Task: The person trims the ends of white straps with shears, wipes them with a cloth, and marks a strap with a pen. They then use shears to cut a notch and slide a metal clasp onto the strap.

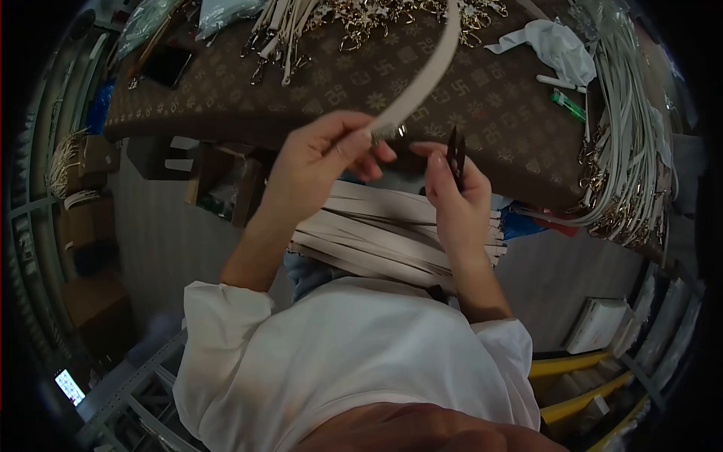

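Note:
Between the fingers of my left hand (320, 154) is the end of a pale beige strap (425, 79), which curves up across the patterned brown cloth. Small shiny metal hardware (399, 131) shows at the strap's end, close to my fingertips. My right hand (461, 188) is closed around a dark pointed tool (456, 157), its tips upward, a short way right of the strap end. Many flat beige straps (376, 230) lie in a stack across my lap, below both hands.
The brown patterned table (324, 94) holds gold clasps (365, 22), a crumpled white cloth (557, 49), a green item (567, 105) and a dark phone-like object (167, 65). Bundled straps (621, 113) hang at the right edge. A cardboard box (218, 181) stands below left.

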Demonstrator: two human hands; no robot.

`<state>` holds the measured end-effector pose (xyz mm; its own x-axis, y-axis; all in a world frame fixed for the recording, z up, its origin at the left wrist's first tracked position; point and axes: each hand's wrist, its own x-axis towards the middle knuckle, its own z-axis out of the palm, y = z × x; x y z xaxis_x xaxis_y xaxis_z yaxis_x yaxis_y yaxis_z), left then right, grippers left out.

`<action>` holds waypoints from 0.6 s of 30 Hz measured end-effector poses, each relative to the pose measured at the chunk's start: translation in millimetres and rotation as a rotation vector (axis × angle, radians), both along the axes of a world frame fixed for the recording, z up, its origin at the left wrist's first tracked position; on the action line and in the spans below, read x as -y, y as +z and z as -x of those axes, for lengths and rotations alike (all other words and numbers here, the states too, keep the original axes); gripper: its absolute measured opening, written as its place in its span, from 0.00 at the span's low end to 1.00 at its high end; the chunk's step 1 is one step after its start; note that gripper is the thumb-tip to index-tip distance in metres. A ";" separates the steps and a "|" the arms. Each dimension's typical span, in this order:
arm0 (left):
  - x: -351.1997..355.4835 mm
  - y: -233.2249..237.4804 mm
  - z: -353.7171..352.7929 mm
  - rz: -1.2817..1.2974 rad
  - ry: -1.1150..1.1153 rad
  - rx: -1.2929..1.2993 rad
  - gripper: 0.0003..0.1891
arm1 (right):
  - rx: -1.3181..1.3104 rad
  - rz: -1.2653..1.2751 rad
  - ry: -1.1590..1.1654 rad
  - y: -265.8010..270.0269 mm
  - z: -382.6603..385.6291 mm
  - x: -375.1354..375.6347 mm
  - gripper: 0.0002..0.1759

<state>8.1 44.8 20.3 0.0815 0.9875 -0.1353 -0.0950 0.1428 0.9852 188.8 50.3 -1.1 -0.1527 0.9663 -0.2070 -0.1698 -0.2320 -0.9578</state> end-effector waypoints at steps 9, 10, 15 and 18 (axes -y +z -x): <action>49.0 -38.5 -6.5 0.240 -0.010 0.444 0.14 | -0.225 0.201 0.175 -0.3 24.6 -5.1 0.07; 46.3 -37.4 -4.8 0.257 -0.033 0.463 0.13 | -0.230 0.215 0.234 -2.4 25.0 -4.8 0.07; 40.4 -38.7 -5.4 0.247 -0.133 0.365 0.10 | -0.199 0.249 0.301 -2.5 29.2 -2.0 0.07; 46.3 -35.7 -4.6 0.285 -0.127 0.387 0.08 | -0.316 0.304 0.290 -3.2 27.5 -3.3 0.07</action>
<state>12.7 -1.5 -15.4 0.2964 0.8945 -0.3346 -0.4102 0.4356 0.8013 161.3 53.7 -4.3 -0.5055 0.7786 -0.3718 -0.3275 -0.5718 -0.7522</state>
